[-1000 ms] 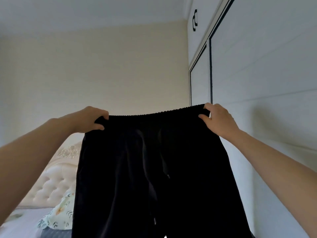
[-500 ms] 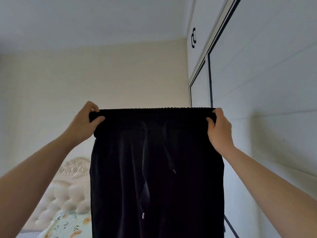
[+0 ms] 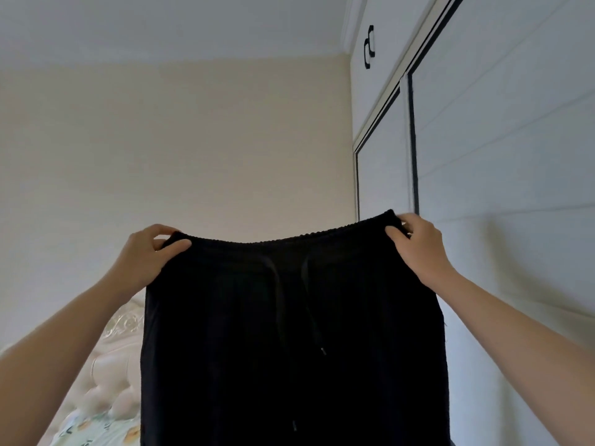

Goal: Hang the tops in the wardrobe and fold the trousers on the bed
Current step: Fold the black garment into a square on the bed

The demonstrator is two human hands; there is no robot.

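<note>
I hold the black trousers (image 3: pixel 289 333) up mid-frame, my left hand (image 3: pixel 146 255) pinching one waistband corner, my right hand (image 3: pixel 418 246) the other. The wardrobe (image 3: pixel 499 156) fills the right side; the headboard (image 3: pixel 109 375) shows lower left.

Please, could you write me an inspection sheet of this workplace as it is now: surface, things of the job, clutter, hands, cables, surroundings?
Surface: bed, only its tufted head end and a flowered pillow show at lower left; the rest is hidden.
Job's things: black trousers held up in the air by the waistband, hanging unfolded, drawstring loose in front; no tops in view.
Clutter: nothing seen.
Grippers: left hand pinches the waistband's left corner; right hand pinches its right corner.
Cables: nothing seen.
Surroundings: white wardrobe at right, no opening visible; black handle on its upper door; cream wall behind.
</note>
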